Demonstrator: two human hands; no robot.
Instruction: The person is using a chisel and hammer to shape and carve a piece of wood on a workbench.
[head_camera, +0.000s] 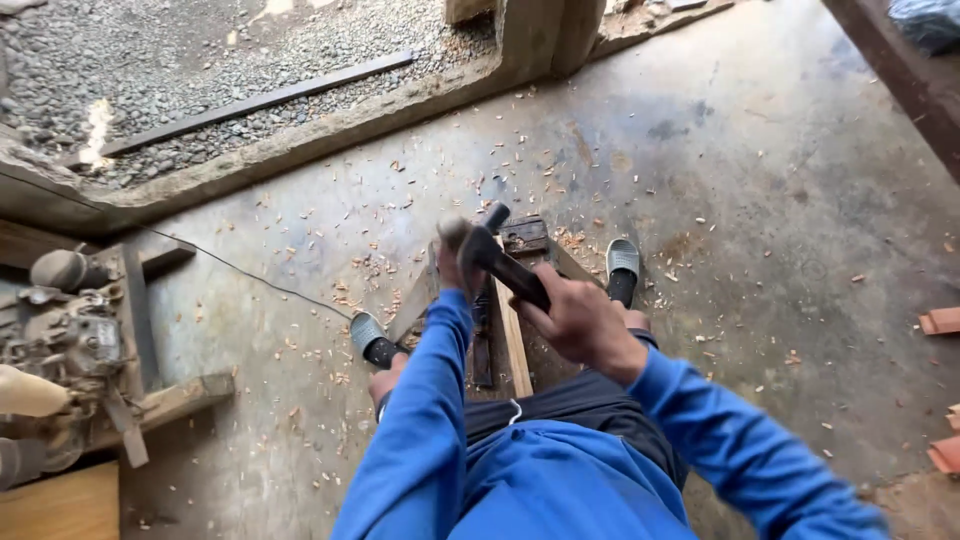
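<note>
Head view: the right hand (580, 322) has its fingers (540, 318) clenched around a hammer (500, 262) handle; the left hand (452, 252), blurred, grips something I cannot tell, above a wooden piece (512, 345).

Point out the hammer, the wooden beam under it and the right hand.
hammer (497, 258), head view, on the dark handle below the head.
wooden beam (514, 345), head view, on its pale top edge.
right hand (578, 322), head view, on the back of the hand.

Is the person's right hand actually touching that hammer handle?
Touching. The head view shows the right hand wrapped around the dark handle of the hammer, fingers closed on it.
</note>
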